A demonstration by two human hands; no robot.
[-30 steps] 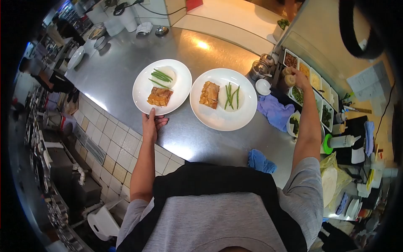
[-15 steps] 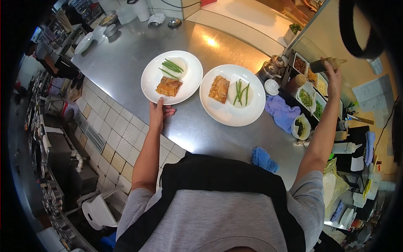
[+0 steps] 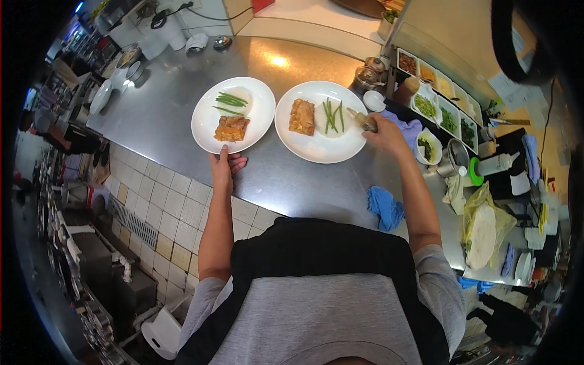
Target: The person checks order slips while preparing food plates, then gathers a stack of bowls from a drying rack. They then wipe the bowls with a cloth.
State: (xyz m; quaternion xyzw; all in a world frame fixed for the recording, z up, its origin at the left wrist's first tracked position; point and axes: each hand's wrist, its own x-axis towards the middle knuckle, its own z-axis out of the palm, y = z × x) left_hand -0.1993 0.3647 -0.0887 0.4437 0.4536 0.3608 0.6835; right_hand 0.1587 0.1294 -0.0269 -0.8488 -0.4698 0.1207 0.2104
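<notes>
Right hand (image 3: 385, 135): fingers closed round a bottle (image 3: 364, 122), its long axis slanting leftward over the right plate (image 3: 316, 148), tip beside the green beans (image 3: 331, 117). Left hand (image 3: 224, 170): thumb at rim of left plate (image 3: 205, 123), fingers loosely spread.

Right hand (image 3: 384, 135) is gripping squeeze bottle (image 3: 363, 121), nozzle pointing toward green beans (image 3: 330, 116) on right plate (image 3: 315, 149); left hand (image 3: 222, 171) touching left plate (image 3: 203, 121) rim. Blue cloth (image 3: 384, 208) lying on steel counter (image 3: 292, 190).

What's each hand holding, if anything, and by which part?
The right hand holds a squeeze bottle around its body. The left hand has its thumb on the left plate, at its near rim; grip unclear.
</notes>
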